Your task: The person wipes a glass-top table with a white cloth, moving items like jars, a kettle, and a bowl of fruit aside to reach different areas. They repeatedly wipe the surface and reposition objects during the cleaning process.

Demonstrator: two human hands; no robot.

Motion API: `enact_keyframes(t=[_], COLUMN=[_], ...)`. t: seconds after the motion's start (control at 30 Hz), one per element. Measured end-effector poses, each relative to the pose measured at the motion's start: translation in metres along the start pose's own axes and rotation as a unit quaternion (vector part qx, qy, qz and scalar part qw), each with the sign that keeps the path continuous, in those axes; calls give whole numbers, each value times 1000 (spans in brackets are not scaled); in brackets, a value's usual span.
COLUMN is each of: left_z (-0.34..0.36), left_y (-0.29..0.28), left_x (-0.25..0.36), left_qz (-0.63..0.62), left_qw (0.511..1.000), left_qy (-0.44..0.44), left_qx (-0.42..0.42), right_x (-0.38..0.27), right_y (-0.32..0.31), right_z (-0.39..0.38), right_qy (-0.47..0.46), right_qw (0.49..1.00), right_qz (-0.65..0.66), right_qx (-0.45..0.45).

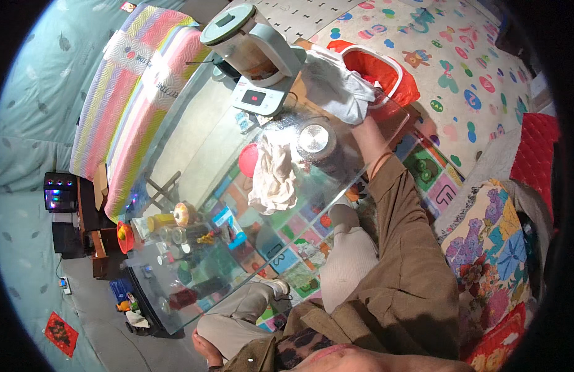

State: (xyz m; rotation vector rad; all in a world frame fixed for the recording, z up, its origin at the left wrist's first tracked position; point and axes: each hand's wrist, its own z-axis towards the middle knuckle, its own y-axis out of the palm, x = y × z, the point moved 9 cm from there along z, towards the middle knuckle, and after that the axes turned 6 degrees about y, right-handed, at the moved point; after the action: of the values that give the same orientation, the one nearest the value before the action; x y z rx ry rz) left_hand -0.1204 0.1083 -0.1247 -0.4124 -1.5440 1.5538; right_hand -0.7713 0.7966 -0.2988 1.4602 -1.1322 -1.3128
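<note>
My left hand (206,348) rests against a pale grey trouser leg (231,323). At the far end of the clear glass counter (307,189), my right wrist (363,131) meets the crumpled grey-white cloth (344,93). To handle it well, I'd keep its folds gathered, clear of the pale-green-lidded glass kettle (256,59) and the red-lined white plastic basket (393,65). I cannot tell how my left grip's fingers stand; cloth covers my right grip, clamped or loose, and some basket contents.

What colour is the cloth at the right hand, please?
The cloth is pale grey-white; it shows best in the head view.
</note>
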Motion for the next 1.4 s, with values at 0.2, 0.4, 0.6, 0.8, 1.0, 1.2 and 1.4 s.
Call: enact_keyframes(t=[0.2,0.4,0.6,0.8,1.0,1.2,1.4], left_z=[5,7,12,28,34,14,31], left_y=[0,8,1,26,96,164,203], left_x=[11,-4,9,189,432,577,576], left_qz=[1,-36,22,28,-144,-161,-118], left_qw=[1000,997,999,959,845,757,777], left_qy=[-4,-61,-4,281,493,589,582], left_qx=[-7,-6,-25,-26,-150,-233,-207], right_x=[17,-20,-59,-63,-78,-76,-50], right_y=[1,3,-60,-5,70,-1,-7], right_z=[-8,-91,-70,-120,-220,-205,-122], right_qy=[39,94,-76,-29,-32,-191,-204], right_qw=[996,972,996,987,964,969,856], right_qz=[55,142,31,113,64,-150,-470], right_qx=[-53,-160,24,-114,-256,37,75])
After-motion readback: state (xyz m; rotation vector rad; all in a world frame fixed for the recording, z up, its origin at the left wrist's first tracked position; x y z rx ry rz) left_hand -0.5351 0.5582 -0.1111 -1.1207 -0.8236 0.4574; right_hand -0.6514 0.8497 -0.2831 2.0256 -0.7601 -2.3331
